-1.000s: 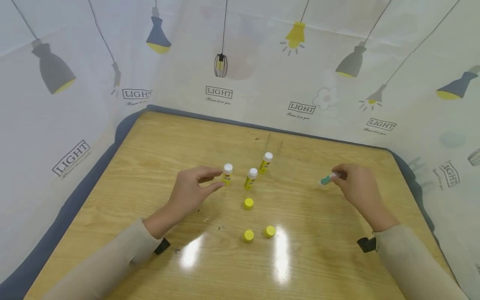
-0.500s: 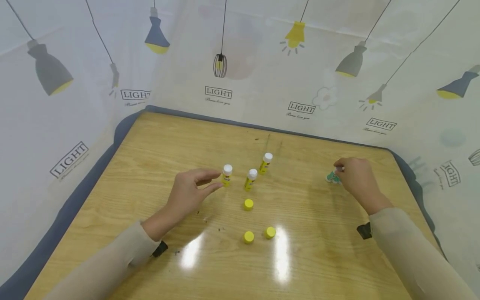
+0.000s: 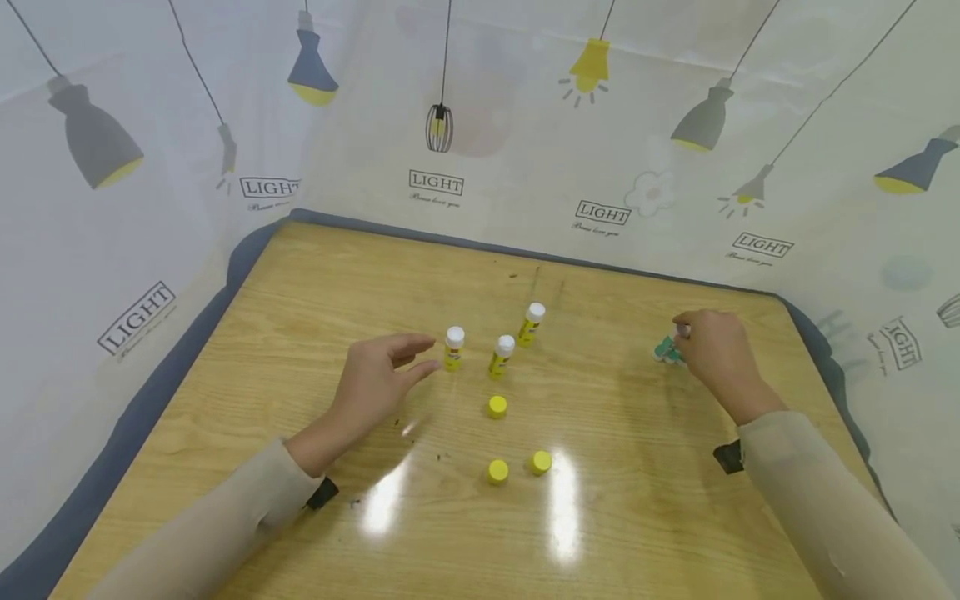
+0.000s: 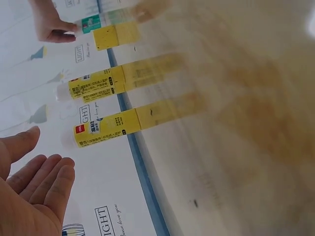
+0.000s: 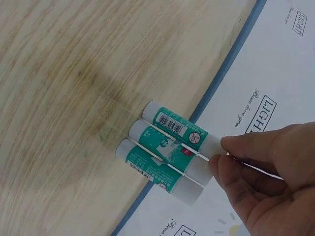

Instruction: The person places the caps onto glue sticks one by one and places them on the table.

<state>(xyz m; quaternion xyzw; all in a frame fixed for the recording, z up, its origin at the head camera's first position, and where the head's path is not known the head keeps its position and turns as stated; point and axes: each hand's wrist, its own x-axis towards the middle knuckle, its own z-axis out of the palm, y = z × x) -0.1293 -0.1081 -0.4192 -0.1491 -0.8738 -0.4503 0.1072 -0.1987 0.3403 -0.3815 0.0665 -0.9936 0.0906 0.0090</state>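
Note:
My left hand (image 3: pixel 382 375) is beside the leftmost yellow glue stick (image 3: pixel 453 350), thumb and fingers apart, with a small gap to it. In the left wrist view that hand (image 4: pixel 37 187) holds nothing. Two more white-topped yellow glue sticks, a middle one (image 3: pixel 502 358) and a far one (image 3: pixel 531 325), stand upright. On the right, my right hand (image 3: pixel 720 358) pinches the white end of a green glue stick (image 5: pixel 179 129). Two further green glue sticks, a middle one (image 5: pixel 165 147) and an outer one (image 5: pixel 152 169), sit close alongside it.
Three yellow caps lie on the wooden table (image 3: pixel 300 275): one (image 3: pixel 497 407) near the yellow sticks, two others, left (image 3: pixel 497 472) and right (image 3: pixel 541 462), closer to me. A lamp-patterned sheet (image 3: pixel 510 200) rises behind the table edge.
My right hand has moved slightly right and away from me; the green glue stick, tilted earlier, now sits among the other green ones. My left fingers have drawn slightly left from the yellow stick.

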